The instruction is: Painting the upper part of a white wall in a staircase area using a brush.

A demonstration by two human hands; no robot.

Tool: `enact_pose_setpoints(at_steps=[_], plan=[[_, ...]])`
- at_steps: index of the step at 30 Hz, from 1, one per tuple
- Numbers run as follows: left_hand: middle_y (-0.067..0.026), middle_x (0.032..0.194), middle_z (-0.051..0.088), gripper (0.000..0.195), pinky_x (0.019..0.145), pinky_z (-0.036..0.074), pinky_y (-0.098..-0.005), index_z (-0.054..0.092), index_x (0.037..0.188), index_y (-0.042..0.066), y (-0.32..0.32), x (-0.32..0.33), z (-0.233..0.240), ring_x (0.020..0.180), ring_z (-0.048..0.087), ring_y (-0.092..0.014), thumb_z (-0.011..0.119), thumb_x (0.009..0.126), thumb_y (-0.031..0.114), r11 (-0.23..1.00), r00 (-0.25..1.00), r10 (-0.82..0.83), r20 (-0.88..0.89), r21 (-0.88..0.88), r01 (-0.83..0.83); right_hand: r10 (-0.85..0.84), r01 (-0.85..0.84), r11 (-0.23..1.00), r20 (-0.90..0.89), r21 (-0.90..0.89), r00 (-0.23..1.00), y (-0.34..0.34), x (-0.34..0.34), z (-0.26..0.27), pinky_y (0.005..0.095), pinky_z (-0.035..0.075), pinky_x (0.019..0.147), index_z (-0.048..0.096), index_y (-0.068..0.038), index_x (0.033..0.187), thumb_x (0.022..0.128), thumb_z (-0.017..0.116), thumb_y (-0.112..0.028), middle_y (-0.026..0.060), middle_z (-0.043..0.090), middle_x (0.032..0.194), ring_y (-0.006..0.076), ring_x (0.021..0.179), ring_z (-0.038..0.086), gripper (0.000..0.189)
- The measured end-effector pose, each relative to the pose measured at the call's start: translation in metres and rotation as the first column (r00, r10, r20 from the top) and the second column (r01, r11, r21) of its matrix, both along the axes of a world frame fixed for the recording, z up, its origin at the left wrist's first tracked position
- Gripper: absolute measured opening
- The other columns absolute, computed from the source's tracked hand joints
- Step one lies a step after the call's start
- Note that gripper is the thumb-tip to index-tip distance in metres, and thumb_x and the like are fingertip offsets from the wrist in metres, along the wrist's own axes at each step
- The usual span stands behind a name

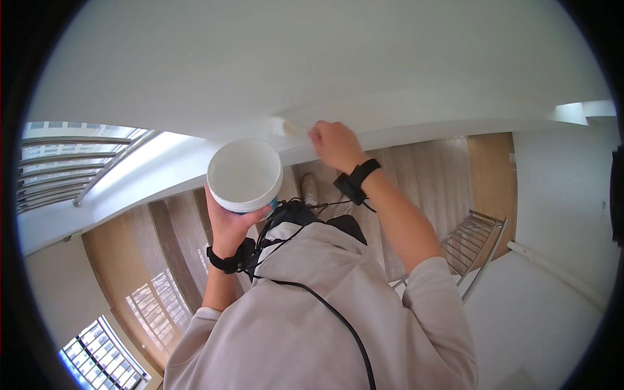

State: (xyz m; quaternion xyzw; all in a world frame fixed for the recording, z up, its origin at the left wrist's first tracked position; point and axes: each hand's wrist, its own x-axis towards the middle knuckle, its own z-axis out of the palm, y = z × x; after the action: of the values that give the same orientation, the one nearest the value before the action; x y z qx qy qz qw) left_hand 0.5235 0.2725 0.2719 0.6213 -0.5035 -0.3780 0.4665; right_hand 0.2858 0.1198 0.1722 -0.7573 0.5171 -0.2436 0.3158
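Note:
My left hand (228,225) holds a round white plastic tub (245,171) from below and the side, its open mouth tilted towards me. Inside, the tub looks white; some blue shows low on its outer side. Close to the white wall (341,58), my right hand (336,141) is raised with its fingers curled, slightly blurred. Just left of those fingers, a pale, yellowish-white patch or object (285,126) shows against the wall. It is too blurred to name, and I cannot tell whether my right hand holds anything.
Metal window bars (78,156) stand at the left above a white sill (126,180). Below lies a wood-look floor (414,180). A metal rack (475,234) stands to the right, near a white pipe (551,270). Black cables (336,312) hang across my front.

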Motion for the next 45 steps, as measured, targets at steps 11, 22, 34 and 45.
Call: enact_pose_setpoints(at_steps=[11,22,34,45], plan=[[-0.0115,0.131,0.061,0.099,0.104,0.05,-0.0378,0.041,0.14,0.002,0.001,0.021,-0.011,0.12,0.062,-0.023,0.1,0.061,0.016,0.996,0.996,0.089,-0.007,0.008,-0.089,-0.545,0.435,0.832,-0.364,-0.343,0.755,0.002,-0.282,0.036,0.055,0.05,0.076,0.066,0.0,0.089,0.103,0.058,-0.026,0.0256,0.067,0.088,0.0478,0.088,0.064,0.031],[-0.0114,0.134,0.06,0.098,0.107,0.048,-0.0393,0.043,0.142,0.003,0.005,0.041,0.001,0.123,0.06,-0.023,0.097,0.061,0.012,0.979,0.981,0.192,-0.016,-0.072,-0.193,-0.056,-0.02,0.944,-0.222,-0.33,0.973,0.084,-0.068,0.094,0.0457,0.049,0.052,0.067,-0.01,0.101,0.098,0.069,-0.018,0.0124,0.064,0.068,0.036,0.059,0.064,0.009],[-0.0109,0.135,0.06,0.097,0.106,0.049,-0.039,0.043,0.143,0.003,0.026,0.04,0.009,0.123,0.06,-0.023,0.098,0.064,0.013,0.966,0.967,0.247,0.066,-0.101,-0.24,-0.357,0.211,0.853,-0.239,-0.478,0.903,0.028,-0.13,-0.019,0.05,0.053,0.058,0.067,-0.006,0.107,0.101,0.058,-0.018,0.018,0.07,0.078,0.0395,0.069,0.068,0.015],[-0.0168,0.14,0.057,0.106,0.111,0.046,-0.0443,0.042,0.148,0.001,-0.033,-0.003,-0.02,0.13,0.057,-0.033,0.099,0.062,0.024,0.974,0.947,-0.042,0.318,-0.197,0.109,-0.394,0.402,0.906,0.083,-0.135,0.916,0.132,-0.147,0.1,0.0385,0.042,0.051,0.068,-0.003,0.102,0.103,0.064,-0.015,0.013,0.057,0.064,0.0273,0.05,0.054,0.012]])
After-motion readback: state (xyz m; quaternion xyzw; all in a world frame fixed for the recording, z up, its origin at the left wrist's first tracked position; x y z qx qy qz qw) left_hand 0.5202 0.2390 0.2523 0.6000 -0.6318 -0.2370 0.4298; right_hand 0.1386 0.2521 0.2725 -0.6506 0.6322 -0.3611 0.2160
